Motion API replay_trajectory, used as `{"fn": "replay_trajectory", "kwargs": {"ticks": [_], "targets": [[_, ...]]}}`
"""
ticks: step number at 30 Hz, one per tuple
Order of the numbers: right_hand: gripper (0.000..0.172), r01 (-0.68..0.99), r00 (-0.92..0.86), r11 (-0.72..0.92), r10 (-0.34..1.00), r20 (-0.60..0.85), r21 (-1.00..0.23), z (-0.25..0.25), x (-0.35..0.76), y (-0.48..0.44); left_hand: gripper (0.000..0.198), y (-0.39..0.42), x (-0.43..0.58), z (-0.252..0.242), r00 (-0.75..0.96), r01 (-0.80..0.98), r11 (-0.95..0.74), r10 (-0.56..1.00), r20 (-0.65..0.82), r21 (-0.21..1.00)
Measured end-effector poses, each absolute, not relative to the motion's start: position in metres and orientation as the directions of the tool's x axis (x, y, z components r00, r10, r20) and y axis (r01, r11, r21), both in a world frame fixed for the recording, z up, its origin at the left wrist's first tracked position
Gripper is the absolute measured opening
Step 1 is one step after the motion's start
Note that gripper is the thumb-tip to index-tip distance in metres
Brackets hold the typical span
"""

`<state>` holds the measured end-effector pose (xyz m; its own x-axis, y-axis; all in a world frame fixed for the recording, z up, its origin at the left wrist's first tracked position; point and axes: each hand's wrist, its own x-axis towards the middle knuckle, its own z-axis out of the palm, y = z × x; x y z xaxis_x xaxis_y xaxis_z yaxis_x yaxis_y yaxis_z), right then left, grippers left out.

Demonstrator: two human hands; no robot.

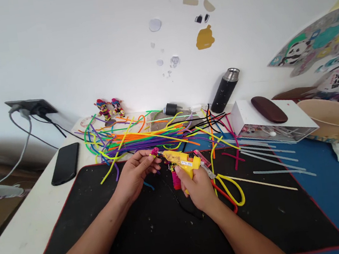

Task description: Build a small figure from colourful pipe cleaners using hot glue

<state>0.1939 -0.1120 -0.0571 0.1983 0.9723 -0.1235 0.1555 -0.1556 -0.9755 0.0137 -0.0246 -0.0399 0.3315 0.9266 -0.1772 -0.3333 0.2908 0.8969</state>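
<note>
My right hand (197,181) grips a yellow hot glue gun (182,162), its nozzle pointing left. Between the fingertips of my left hand (138,170) is a small magenta pipe-cleaner piece (154,152). The nozzle is close to that piece; I cannot tell whether they touch. Behind the glue gun stands a partly hidden magenta and yellow figure (175,180). Just right of my right hand lie scissors with yellow and red handles (240,194) and a cutter knife (205,164). A short blue stem (148,186) rests near my left hand.
Colourful pipe cleaners (152,137) spread along the back. Two small figures (109,108) stand at back left, a phone (65,163) at left. A black thermos (225,90), a white box (273,119), glue sticks (273,157) and a wooden skewer (264,183) are right. A black mat (147,242) lies below.
</note>
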Motion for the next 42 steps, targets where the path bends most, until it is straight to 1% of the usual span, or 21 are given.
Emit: {"fn": "replay_trajectory", "kwargs": {"ticks": [12, 27, 31, 34, 37, 42], "targets": [[0.053, 0.167, 0.204, -0.138, 0.973, -0.103, -0.976, -0.0554, 0.194, -0.1114, 0.035, -0.0253, 0.0143, -0.0413, 0.323, -0.312, 0.28, 0.93, -0.176, 0.908], [0.056, 0.148, 0.212, -0.152, 0.97, -0.119, -0.977, -0.0552, 0.1933, -0.1114, 0.035, -0.0261, 0.0149, -0.0443, 0.33, -0.273, 0.249, 0.932, -0.153, 0.929], [0.057, 0.173, 0.2, -0.157, 0.972, -0.121, -0.972, -0.0558, 0.1933, -0.112, 0.036, -0.0261, 0.0148, -0.0438, 0.327, -0.276, 0.254, 0.932, -0.157, 0.927], [0.054, 0.191, 0.196, -0.15, 0.974, -0.112, -0.97, -0.0572, 0.1932, -0.1123, 0.036, -0.0259, 0.0144, -0.0436, 0.329, -0.285, 0.265, 0.93, -0.166, 0.921], [0.051, 0.185, 0.191, -0.15, 0.975, -0.114, -0.971, -0.0596, 0.1935, -0.1118, 0.034, -0.0254, 0.0137, -0.0435, 0.332, -0.31, 0.285, 0.926, -0.178, 0.907], [0.052, 0.17, 0.206, -0.151, 0.972, -0.114, -0.974, -0.0619, 0.194, -0.1104, 0.031, -0.0243, 0.0125, -0.0425, 0.331, -0.343, 0.299, 0.926, -0.184, 0.89]]}}
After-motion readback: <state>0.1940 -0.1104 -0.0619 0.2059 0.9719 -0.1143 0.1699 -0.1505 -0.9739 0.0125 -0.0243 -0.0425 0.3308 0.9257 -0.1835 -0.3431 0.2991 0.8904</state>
